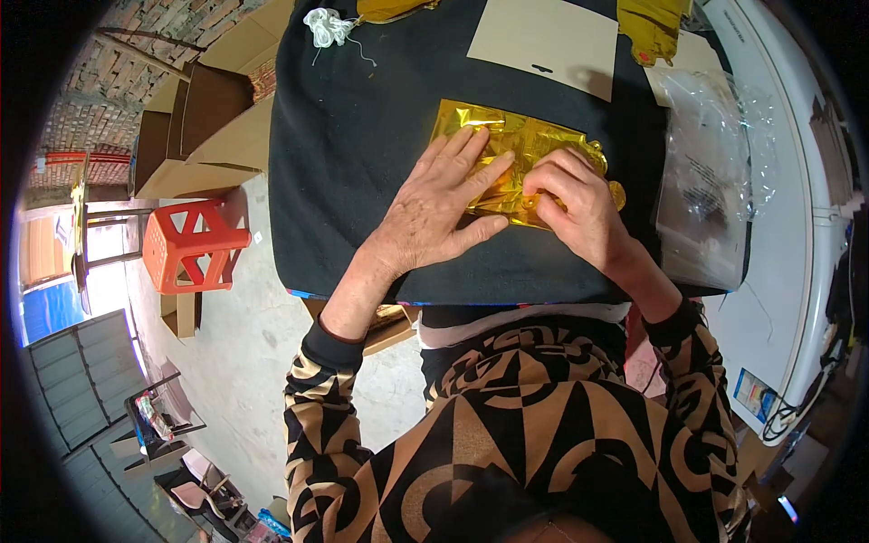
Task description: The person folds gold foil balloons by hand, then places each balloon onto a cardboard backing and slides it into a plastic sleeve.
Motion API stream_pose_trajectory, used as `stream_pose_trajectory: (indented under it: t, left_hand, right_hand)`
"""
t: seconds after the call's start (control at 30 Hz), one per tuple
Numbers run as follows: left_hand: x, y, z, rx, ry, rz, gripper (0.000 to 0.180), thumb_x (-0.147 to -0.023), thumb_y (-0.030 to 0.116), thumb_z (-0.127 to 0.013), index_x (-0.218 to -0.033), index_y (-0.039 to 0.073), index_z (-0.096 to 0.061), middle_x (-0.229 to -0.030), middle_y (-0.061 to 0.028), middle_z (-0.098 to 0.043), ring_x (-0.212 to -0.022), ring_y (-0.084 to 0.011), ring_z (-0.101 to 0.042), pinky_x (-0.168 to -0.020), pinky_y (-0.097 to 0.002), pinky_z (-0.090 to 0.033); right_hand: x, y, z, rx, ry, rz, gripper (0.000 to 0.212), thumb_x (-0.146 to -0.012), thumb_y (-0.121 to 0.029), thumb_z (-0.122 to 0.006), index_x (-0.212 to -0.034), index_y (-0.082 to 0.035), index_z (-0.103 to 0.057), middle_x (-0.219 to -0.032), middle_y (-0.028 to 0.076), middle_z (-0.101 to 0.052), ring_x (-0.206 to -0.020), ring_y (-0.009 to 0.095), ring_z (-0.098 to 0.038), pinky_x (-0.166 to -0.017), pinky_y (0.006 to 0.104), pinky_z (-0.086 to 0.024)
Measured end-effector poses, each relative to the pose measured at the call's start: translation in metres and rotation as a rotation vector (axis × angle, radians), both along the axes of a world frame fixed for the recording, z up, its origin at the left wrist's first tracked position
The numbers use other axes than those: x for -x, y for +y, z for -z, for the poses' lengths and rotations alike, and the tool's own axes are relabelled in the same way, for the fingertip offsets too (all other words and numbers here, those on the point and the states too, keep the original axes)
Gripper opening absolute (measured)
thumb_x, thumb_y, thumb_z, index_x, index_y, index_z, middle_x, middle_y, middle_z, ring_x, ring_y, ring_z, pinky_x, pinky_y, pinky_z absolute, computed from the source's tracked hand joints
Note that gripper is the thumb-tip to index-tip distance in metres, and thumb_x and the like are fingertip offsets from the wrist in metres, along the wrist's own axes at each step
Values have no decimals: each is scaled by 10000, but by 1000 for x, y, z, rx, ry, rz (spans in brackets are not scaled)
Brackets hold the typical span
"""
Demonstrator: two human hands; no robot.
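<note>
A shiny piece of gold foil point(509, 192), which looks like a flat, folded foil balloon, lies creased on the black-covered table point(362, 118). My left hand point(444, 199) rests flat on its left part, fingers stretched and thumb spread toward the near edge. My right hand point(579, 201) is curled over the right part, with thumb and forefinger pinched at the foil near its front edge. Small rounded foil tabs stick out beyond the right hand. Both palms' undersides, and the foil beneath them, are hidden.
Behind the foil lies a beige card point(548, 45) with a slot. A bundle of white string point(328, 29) is at the far left; more gold foil point(650, 32) lies far right. Clear plastic bags point(706, 172) cover the right side, beside a white appliance point(787, 181). A red stool point(192, 244) stands left.
</note>
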State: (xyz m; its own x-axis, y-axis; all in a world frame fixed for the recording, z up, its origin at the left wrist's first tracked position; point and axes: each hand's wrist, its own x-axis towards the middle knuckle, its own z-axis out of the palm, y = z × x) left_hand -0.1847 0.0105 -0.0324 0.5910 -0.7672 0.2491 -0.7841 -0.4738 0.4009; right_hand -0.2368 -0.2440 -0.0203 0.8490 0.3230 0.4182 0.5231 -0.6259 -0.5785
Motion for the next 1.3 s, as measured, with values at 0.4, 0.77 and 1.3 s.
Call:
stream_pose_trajectory:
  t: [0.4, 0.77, 1.3]
  left_hand:
    - [0, -2, 3, -81, -1, -45, 640, -1112, 554, -521, -1660, 226, -491, -1773, -158, -324, -1651, -337, -273, -1360, -519, -194]
    - [3, -8, 7, -42, -103, -57, 509, -1043, 362, -686, -1540, 260, -645, -1673, -220, -448, -1580, -377, -392, -1310, -526, -297]
    - [3, -7, 7, -68, -38, -65, 610, -1113, 434, -577, -1667, 202, -473, -1763, -170, -337, -1643, -342, -295, -1352, -519, -224]
  right_hand:
    - [2, -6, -2, 163, -286, -127, 187, -778, 31, -785, -948, -18, -723, -1068, 106, -685, -998, 300, -673, -841, 401, -552]
    - [5, -4, 4, 164, -274, -133, 266, -779, -49, -856, -996, -6, -710, -1090, 127, -713, -1014, 314, -690, -869, 430, -550]
    - [0, -1, 5, 379, -130, -46, 247, -845, -19, -792, -1072, -33, -693, -1013, 92, -611, -1018, 287, -610, -930, 413, -511]
